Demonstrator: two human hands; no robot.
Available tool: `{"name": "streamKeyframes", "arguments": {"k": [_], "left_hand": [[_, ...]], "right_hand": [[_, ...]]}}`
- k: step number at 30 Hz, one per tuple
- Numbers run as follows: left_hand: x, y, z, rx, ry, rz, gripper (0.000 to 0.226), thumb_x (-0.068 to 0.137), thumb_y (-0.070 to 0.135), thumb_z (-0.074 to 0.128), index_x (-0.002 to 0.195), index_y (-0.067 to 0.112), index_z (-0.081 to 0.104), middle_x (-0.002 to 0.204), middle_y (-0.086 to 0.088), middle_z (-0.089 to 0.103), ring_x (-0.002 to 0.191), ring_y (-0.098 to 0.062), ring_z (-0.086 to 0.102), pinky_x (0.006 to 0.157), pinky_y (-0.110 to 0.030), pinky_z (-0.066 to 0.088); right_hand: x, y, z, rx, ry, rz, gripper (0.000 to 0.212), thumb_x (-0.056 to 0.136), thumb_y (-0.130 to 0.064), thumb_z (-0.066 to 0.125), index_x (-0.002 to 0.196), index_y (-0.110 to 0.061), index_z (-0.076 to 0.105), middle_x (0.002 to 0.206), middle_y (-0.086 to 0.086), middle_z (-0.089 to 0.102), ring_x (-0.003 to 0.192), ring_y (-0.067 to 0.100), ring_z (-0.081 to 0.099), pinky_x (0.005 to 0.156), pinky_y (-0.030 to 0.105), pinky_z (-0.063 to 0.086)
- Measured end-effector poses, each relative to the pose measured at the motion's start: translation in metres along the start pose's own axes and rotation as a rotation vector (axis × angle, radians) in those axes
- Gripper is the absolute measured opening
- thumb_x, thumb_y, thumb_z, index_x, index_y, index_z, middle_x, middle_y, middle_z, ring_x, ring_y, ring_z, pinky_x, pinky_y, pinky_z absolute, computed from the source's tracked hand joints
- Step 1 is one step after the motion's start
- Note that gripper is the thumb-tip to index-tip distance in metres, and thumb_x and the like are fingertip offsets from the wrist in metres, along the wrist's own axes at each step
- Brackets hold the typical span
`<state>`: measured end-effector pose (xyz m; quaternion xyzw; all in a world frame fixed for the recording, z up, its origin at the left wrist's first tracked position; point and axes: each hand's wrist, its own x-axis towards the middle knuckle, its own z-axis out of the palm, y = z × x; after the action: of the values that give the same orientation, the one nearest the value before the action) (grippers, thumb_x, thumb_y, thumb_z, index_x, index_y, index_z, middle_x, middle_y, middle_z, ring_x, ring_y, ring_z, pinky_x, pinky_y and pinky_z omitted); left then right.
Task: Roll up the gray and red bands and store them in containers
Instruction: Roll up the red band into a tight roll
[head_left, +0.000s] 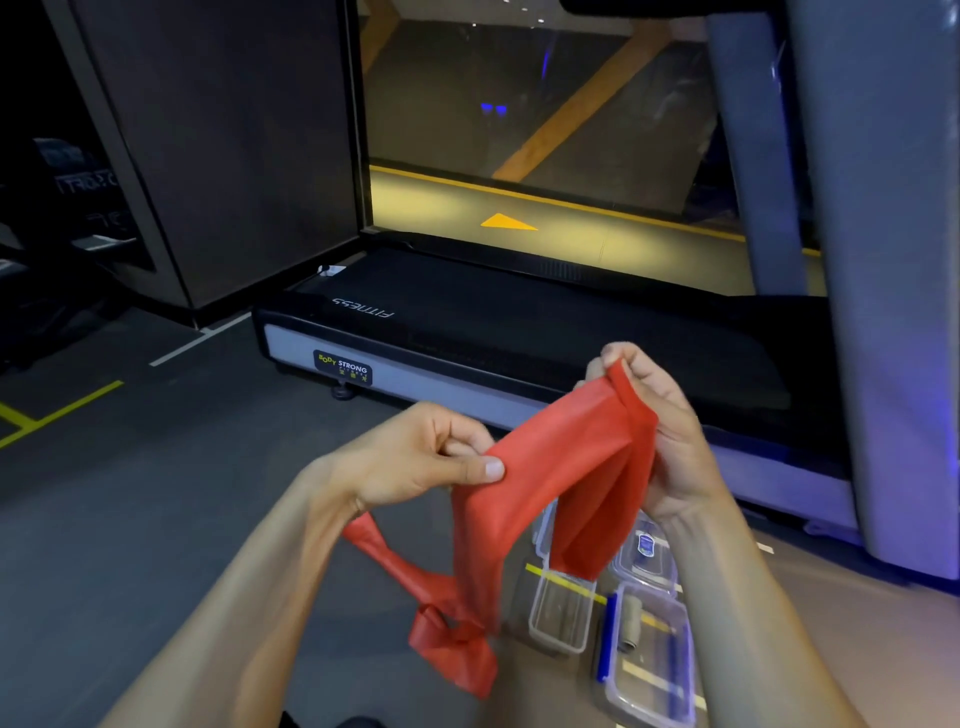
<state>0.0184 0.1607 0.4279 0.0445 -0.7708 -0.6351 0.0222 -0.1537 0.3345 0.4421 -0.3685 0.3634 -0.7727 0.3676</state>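
The red band is stretched between both hands above the floor. My left hand pinches its left edge between thumb and fingers. My right hand grips its top right corner with curled fingers. The rest of the band hangs down in loose folds and ends in a bunched tail near the floor. Below it stand clear plastic containers: a small open one and a larger one with blue clips that holds a rolled gray band. A lid with a blue label lies behind them.
A black treadmill with a grey side rail lies across the floor just ahead. Its grey upright post rises at the right. Dark floor with yellow and white lines spreads to the left.
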Motion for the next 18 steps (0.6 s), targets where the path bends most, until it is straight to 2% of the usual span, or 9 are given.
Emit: {"name": "streamKeyframes", "arguments": {"k": [3, 13, 16, 18], "left_hand": [[0.0025, -0.0001, 0.0024, -0.018, 0.025, 0.014, 0.006, 0.08, 0.02, 0.077, 0.08, 0.016, 0.074, 0.076, -0.006, 0.071, 0.07, -0.007, 0.061, 0.072, -0.019, 0.049], [0.0014, 0.0039, 0.0048, -0.047, 0.037, 0.041, 0.006, 0.083, 0.017, 0.07, 0.079, 0.017, 0.075, 0.072, 0.002, 0.073, 0.068, -0.003, 0.063, 0.071, -0.017, 0.05], [-0.0003, 0.0061, 0.0032, -0.062, 0.021, 0.082, 0.018, 0.087, 0.02, 0.072, 0.07, 0.023, 0.073, 0.063, 0.01, 0.061, 0.061, 0.0, 0.053, 0.065, -0.014, 0.045], [-0.003, 0.0067, 0.001, -0.146, 0.007, 0.129, 0.025, 0.086, 0.032, 0.08, 0.066, 0.023, 0.067, 0.06, 0.009, 0.046, 0.057, -0.003, 0.041, 0.058, -0.016, 0.038]], "right_hand": [[-0.0007, 0.001, -0.0025, -0.023, 0.008, -0.007, 0.031, 0.081, -0.035, 0.083, 0.095, -0.018, 0.061, 0.083, -0.001, 0.056, 0.067, 0.01, 0.05, 0.061, 0.024, 0.045], [-0.0021, -0.0026, -0.0058, -0.029, 0.008, 0.003, 0.034, 0.08, -0.034, 0.085, 0.096, -0.016, 0.061, 0.084, 0.001, 0.056, 0.068, 0.012, 0.05, 0.062, 0.025, 0.046], [-0.0042, -0.0044, -0.0087, -0.092, 0.045, 0.005, 0.012, 0.093, -0.025, 0.068, 0.093, -0.016, 0.06, 0.081, 0.001, 0.056, 0.065, 0.01, 0.052, 0.06, 0.023, 0.047], [-0.0058, -0.0039, -0.011, -0.168, 0.064, 0.019, 0.007, 0.098, -0.02, 0.06, 0.093, -0.015, 0.059, 0.082, 0.002, 0.054, 0.064, 0.009, 0.052, 0.058, 0.021, 0.047]]}}
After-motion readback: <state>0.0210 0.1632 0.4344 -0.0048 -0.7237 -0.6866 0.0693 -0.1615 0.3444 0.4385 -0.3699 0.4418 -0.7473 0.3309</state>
